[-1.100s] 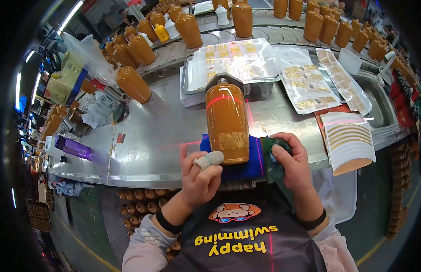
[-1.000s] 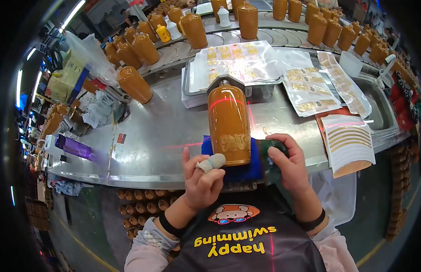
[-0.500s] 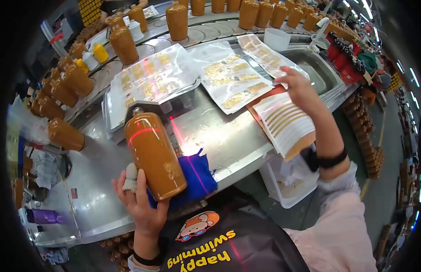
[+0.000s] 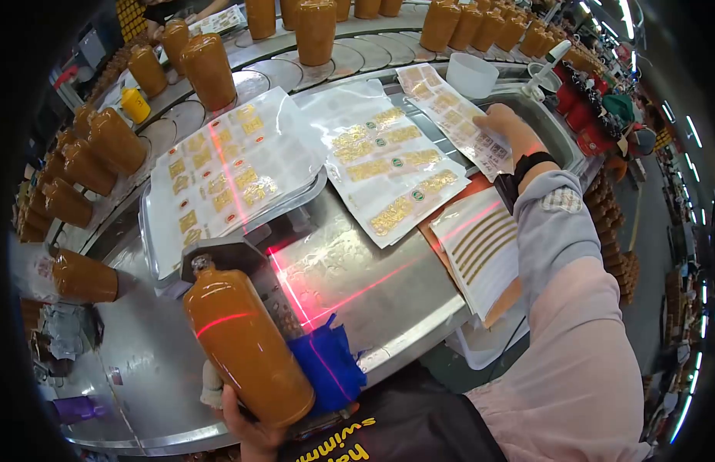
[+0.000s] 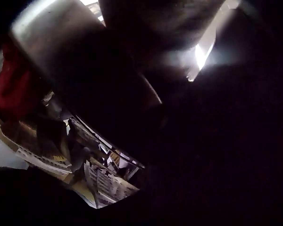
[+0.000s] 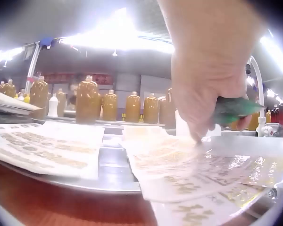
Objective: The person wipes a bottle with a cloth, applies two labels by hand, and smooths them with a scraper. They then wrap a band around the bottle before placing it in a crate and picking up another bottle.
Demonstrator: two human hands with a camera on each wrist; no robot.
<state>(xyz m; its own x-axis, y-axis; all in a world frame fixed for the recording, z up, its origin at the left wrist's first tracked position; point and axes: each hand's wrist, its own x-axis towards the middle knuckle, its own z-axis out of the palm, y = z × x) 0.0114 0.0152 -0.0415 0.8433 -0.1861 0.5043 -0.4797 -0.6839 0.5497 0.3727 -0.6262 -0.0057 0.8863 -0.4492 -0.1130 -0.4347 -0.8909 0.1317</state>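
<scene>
A glossy brown bottle lies tilted on the bench, its neck in a grey notched holder. My left hand lies along the bottle's lower left side, fingers against it, one fingertip in a pale cloth cover. The bottle hides part of this hand; the left wrist view is mostly dark. At the right, my right hand touches a long sheet of gold transfers by the sink. In the right wrist view, a thin green scraper is held in that hand, fingertips down at the sheet.
Beside the bottle's base is a blue cloth. Other transfer sheets and a stack with gold stripes cover the bench. Brown bottles line the conveyor behind. A white tub stands by the sink.
My right hand has moved from beside the bottle to the sheet at the far right, taking the green scraper along. The bottle has turned, its raised mark out of sight. The head view swung right.
</scene>
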